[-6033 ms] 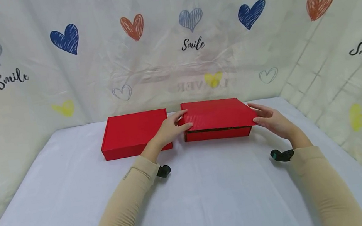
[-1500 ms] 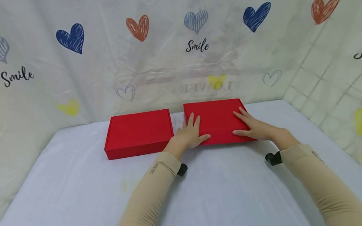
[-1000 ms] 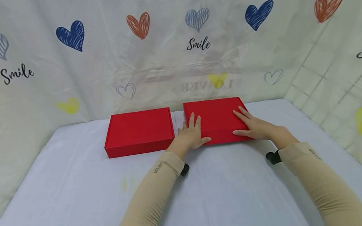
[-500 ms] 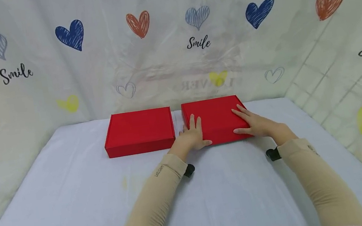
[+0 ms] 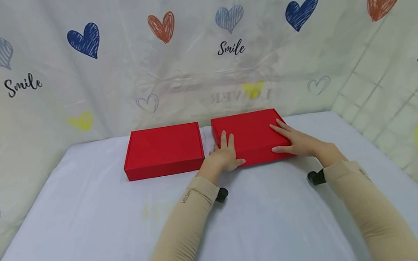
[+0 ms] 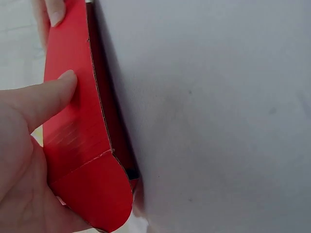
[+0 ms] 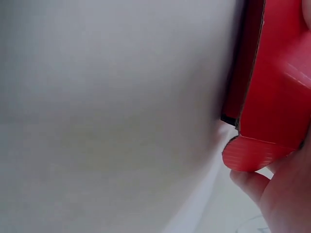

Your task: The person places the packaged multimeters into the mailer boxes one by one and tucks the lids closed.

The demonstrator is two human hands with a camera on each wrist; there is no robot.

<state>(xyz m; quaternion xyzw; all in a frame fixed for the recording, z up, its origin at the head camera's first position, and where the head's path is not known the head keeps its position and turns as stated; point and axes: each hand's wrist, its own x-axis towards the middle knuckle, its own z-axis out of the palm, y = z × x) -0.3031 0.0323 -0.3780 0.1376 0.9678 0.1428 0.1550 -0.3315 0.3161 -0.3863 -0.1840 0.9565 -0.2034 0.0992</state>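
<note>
A flat red cardboard box (image 5: 251, 129) lies at the back right of the table, its lid down over the top. My left hand (image 5: 220, 159) rests at its left front corner, two fingers stretched over the lid and the thumb on the front flap (image 6: 80, 114). A rounded side tab (image 6: 99, 196) sticks out beside that palm, and a dark gap shows behind the flap's lower edge. My right hand (image 5: 301, 141) spreads over the right front corner, thumb on the front. In the right wrist view another rounded tab (image 7: 248, 154) stands out near its fingers.
A second red box (image 5: 166, 143), closed, lies just left of the first with a narrow gap between. A white cloth (image 5: 268, 230) covers the table. Behind hangs a pale sheet (image 5: 191, 65) printed with hearts and "Smile".
Six seconds ago the lid stood slightly raised, a hand at each side edge. Now it is down and both hands lie over the front corners. Lately the box has turned slightly.
</note>
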